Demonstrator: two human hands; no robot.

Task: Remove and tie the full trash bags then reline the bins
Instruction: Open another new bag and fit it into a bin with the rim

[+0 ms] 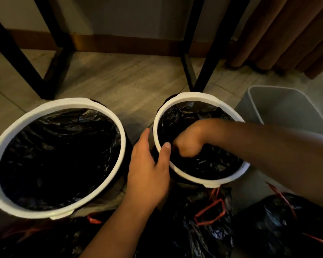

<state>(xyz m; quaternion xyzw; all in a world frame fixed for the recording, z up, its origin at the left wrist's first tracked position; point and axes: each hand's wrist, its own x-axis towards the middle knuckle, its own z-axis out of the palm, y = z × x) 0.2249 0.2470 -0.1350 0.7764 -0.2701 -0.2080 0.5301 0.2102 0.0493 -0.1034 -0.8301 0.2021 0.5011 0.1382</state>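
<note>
1. R bin stands on the floor, just beside L bin. Both are round w/ white rims and a black liner inside.
2. L grip clasps R bin's near-left rim, thumb hooked over the inside, fingers down the outer wall. Prob. steadying it.
3. R grip is down inside R bin, fingers curled under against the liner. It's blurred, so can't tell if it pinches plastic or only pushes it.
4. Full bags w/ red ties lie at the near edge, up against R bin's front. A grey bin stands to the right, no liner visible in it.
5. Step in hand, I'd say: seating the liner deep into R bin. Round bins look nearly done; the grey bin prob. remains.
6. Risks:
   - Pushing too hard w/ knuckles could tear the thin plastic or drag its edge out from under the rim.
   - If L grip slackens, the light bin may tip or slide toward L bin.
   - Trapped air could leave the liner ballooned, not seated.
   - Red ties near the forearm could snag and tug a tied bag open.
</note>
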